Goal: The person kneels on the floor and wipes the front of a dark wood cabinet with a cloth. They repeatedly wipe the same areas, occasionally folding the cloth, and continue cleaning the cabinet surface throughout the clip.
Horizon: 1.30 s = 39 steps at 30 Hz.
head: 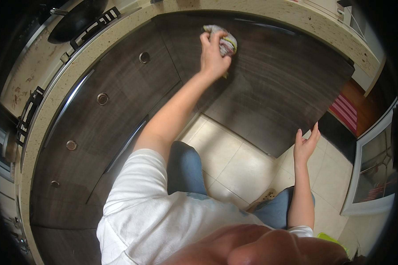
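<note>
My left hand grips a crumpled, multicoloured cloth against the upper part of a dark wood-grain cabinet door. The cloth has grey, pinkish and yellow-green parts, partly hidden by my fingers. The door stands out over the tiled floor at an angle to the cabinet fronts. At its lower right edge is my right hand, thumb and fingers apart, the fingertips at or very near the edge; contact is not certain.
A speckled stone countertop curves above dark cabinet fronts with round metal vents. A wok sits by black burner grates at upper left. Pale floor tiles lie below. A white-framed glass panel and a red striped mat are right.
</note>
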### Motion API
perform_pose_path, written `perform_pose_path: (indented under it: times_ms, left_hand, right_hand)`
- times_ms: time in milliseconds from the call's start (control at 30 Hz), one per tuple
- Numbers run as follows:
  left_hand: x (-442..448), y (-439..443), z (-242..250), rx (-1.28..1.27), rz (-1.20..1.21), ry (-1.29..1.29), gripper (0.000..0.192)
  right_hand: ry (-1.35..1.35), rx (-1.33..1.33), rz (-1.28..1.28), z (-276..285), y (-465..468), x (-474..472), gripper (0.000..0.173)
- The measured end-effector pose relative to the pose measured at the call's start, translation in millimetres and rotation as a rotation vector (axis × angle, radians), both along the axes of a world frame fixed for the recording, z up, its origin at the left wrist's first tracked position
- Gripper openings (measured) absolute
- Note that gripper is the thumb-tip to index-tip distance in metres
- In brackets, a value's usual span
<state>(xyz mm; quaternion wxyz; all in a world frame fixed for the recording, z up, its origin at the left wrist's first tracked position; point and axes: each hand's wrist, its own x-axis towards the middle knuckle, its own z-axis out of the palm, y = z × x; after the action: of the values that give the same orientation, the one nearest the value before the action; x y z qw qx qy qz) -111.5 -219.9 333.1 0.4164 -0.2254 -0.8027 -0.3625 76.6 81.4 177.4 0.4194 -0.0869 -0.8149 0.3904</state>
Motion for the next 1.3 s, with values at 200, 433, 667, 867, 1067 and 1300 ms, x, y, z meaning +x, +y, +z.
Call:
perform_pose_path:
  times_ms: [200, 433, 667, 867, 1067, 1300]
  left_hand:
    - [-36, -42, 37, 0.005, 0.197, 0.061, 0.055]
    - [-80, -88, 29, 0.059, 0.263, 0.253, 0.056]
    - [-99, -132, 42, -0.123, 0.587, 0.076, 0.073]
    - [-94, -131, 28, -0.233, 0.647, 0.070, 0.077]
    - [-81, -135, -8, -0.383, 0.682, -0.072, 0.078]
    - [-53, -136, 3, -0.610, 0.672, -0.379, 0.051]
  right_hand:
    - [0.008, -0.006, -0.010, -5, 1, 0, 0.069]
    - [0.005, -0.101, 0.032, -5, 1, 1, 0.067]
    - [-0.025, -0.079, 0.034, 2, -1, 6, 0.066]
    - [-0.031, -0.063, 0.039, 2, 0, 6, 0.065]
    - [-0.027, -0.047, 0.062, 2, 5, 7, 0.067]
    - [-0.003, -0.020, 0.051, 0, 6, 4, 0.069]
